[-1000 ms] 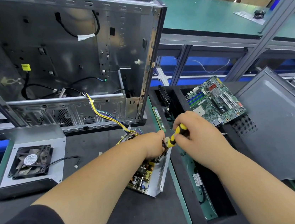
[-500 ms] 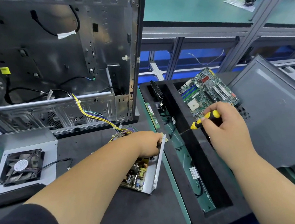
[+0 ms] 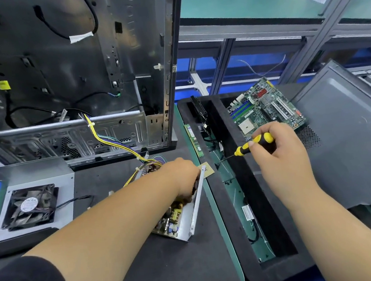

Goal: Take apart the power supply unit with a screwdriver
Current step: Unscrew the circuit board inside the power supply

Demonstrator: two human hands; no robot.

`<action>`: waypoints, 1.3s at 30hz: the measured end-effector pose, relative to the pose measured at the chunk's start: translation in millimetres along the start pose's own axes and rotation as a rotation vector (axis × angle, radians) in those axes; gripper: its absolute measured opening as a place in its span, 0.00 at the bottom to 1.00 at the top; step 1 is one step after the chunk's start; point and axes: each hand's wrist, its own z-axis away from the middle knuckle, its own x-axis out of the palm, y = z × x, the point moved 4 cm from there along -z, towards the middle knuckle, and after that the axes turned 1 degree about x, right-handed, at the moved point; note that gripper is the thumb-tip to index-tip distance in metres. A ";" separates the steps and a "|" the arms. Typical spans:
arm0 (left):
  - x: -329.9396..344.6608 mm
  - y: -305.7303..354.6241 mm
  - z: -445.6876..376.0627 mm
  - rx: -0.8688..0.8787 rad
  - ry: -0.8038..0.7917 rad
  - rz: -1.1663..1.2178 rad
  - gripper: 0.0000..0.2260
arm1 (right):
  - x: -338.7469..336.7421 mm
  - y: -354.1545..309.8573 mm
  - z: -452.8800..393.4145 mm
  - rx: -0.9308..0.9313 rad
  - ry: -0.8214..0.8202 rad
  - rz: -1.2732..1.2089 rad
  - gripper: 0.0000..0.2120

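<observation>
screwdriver [image 3: 254, 144] withdrawn rightward, left hand [image 3: 180, 176] hiding board

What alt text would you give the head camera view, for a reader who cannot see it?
A person's left hand holds an opened power supply unit on a dark mat, while the right hand grips a yellow-and-black screwdriver beside it. An empty computer case stands behind, a motherboard to the right.

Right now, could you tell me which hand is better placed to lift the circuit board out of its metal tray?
Probably the left. The left hand already rests on the circuit board inside the metal tray, while the right hand grips the screwdriver off over the black foam bin.
</observation>
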 end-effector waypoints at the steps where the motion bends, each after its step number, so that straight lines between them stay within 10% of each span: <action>1: 2.7 0.5 0.0 -0.004 0.031 -0.008 0.09 | 0.7 -0.5 -0.1 0.005 -0.002 -0.006 0.08; 26: 2.3 -12.7 6.5 -0.068 0.051 -0.017 0.13 | 8.3 -33.2 5.6 -0.105 -0.095 -0.115 0.06; 39: -18.8 -73.7 25.1 -0.188 -0.200 -0.088 0.38 | 44.1 -56.8 19.0 -0.196 -0.219 -0.069 0.07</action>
